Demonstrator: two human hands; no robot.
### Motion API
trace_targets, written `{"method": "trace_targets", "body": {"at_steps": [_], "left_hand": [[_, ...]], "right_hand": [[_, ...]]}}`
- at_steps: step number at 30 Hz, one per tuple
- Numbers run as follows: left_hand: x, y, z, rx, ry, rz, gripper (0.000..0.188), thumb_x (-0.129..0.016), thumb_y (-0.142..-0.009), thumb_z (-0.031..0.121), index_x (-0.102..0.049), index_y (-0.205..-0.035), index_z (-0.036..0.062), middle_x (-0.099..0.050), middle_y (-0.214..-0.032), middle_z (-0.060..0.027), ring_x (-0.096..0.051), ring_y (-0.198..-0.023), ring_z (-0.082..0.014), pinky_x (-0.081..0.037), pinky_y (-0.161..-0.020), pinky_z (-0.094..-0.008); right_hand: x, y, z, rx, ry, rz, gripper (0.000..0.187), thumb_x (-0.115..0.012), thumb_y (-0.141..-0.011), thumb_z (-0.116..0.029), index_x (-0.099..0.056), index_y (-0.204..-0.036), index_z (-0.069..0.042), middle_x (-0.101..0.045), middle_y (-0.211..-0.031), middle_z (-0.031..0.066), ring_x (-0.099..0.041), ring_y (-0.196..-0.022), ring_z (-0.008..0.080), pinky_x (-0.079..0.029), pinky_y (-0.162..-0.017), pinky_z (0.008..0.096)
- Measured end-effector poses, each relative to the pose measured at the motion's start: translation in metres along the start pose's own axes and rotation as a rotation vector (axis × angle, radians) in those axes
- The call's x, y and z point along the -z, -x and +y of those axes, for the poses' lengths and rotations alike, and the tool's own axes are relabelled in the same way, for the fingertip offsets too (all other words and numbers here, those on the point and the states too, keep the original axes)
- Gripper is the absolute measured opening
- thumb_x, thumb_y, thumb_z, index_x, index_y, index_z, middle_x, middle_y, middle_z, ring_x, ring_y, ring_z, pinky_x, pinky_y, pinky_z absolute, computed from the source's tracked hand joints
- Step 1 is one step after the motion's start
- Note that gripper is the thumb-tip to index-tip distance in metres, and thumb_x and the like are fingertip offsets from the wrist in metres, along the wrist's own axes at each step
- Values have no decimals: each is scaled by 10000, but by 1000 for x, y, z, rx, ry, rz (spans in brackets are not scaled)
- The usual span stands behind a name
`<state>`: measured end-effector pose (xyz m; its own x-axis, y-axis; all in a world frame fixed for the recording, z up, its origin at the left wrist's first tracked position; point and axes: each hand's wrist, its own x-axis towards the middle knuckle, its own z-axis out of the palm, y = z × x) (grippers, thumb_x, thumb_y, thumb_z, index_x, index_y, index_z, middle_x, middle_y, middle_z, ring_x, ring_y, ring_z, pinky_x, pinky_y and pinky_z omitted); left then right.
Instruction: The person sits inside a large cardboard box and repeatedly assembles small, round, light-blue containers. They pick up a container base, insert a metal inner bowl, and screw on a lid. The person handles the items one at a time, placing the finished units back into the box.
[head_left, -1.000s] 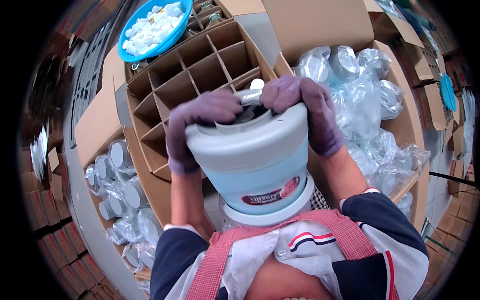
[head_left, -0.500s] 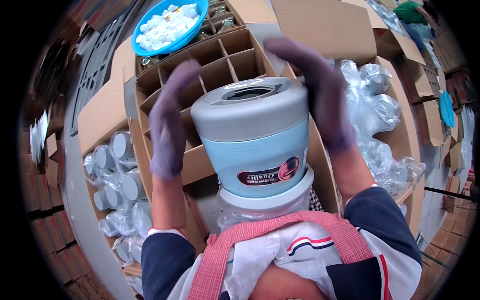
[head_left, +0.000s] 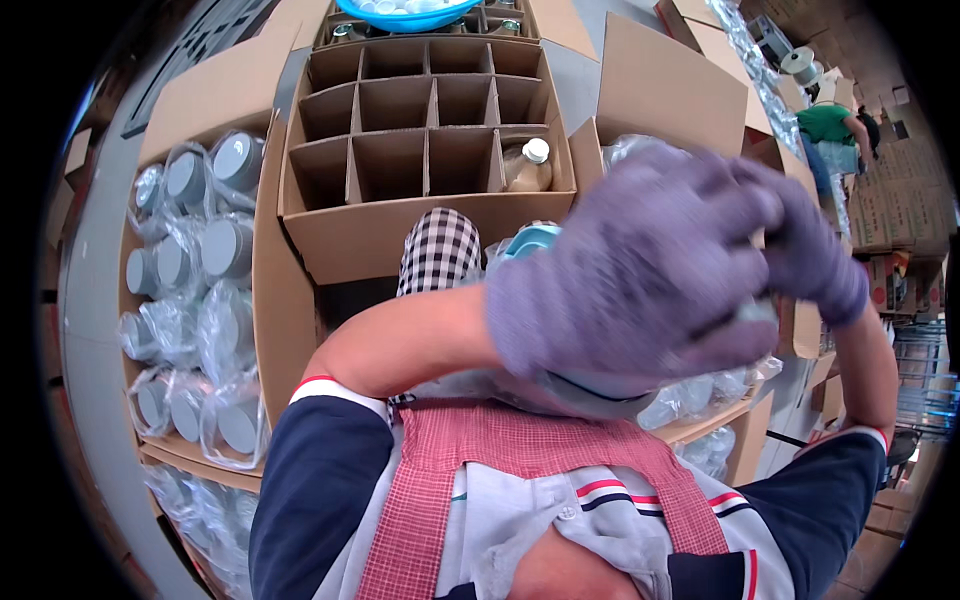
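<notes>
My left hand, in a purple glove, reaches across to the right over a tilted grey-blue vacuum flask in my lap. Most of the flask is hidden beneath that hand and forearm. Curled and motion-blurred, its fingers meet those of my right hand, also gloved and curled, at the right. What lies between the two hands is hidden. A light blue curved piece shows just past my left wrist. Beyond my knees, a divided carton holds a bottle with a white cap in its near right compartment.
Grey cylinders in clear plastic fill a carton at left. Plastic-wrapped pieces lie in another at right. A blue basin of white caps rests on a far divided carton. A person in green is at far right.
The flask has gone from upright before me to tilted in my lap, mostly covered. Both hands have moved right, from apart on either side of it to meeting. The view has shifted.
</notes>
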<state>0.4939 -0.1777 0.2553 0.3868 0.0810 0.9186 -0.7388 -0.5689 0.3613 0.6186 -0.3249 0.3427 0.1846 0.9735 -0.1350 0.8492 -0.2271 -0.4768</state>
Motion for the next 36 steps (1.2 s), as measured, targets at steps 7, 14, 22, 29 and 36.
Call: {"method": "trace_targets", "body": {"at_steps": [7, 14, 22, 29, 36], "left_hand": [[-6, 10, 31, -135, 182, 57, 324, -700, -724, 354, -684, -862, 61, -592, -988, -103, -575, -961, -270, -469, -815, -389], [101, 116, -14, 579, -45, -1205, 340, -686, -728, 156, -674, -1044, 32, -675, -859, -142, -645, -860, -193, -495, -813, -346], [83, -10, 6, 232, -25, -281, 570, -760, -776, 356, -566, -1188, 12, -613, -1069, -109, -582, -987, -193, -465, -877, -330], [135, 50, -134, 522, -293, -432, 329, -587, -925, 247, -615, -1102, -30, -638, -993, -127, -592, -928, -207, -465, -841, -328], [178, 119, -165, 995, -195, -263, 433, -479, -979, 243, -494, -1282, -66, -585, -1214, -192, -569, -1085, -250, -444, -949, -343]], "right_hand": [[-36, 56, -34, -328, -78, 279, 372, -716, -776, -142, -582, -1096, -6, -608, -841, 14, -535, -710, 73, -456, -644, 232], [-54, 66, -22, -350, -436, 635, 468, -483, -978, -433, -594, -1144, -10, -616, -822, 23, -546, -700, 40, -425, -627, 176], [-70, -4, 6, 193, -397, 617, 664, -321, -988, -549, -592, -1198, 19, -648, -1078, 95, -602, -998, 160, -447, -938, 311], [-195, -19, 97, -156, 16, 963, 472, -662, -769, -253, -559, -1198, -87, -619, -1090, 122, -609, -961, 281, -491, -820, 396], [-306, 38, 80, -56, 296, 451, 862, -703, -602, -275, -408, -1387, -73, -460, -1390, 123, -407, -1298, 310, -319, -1020, 538]]}}
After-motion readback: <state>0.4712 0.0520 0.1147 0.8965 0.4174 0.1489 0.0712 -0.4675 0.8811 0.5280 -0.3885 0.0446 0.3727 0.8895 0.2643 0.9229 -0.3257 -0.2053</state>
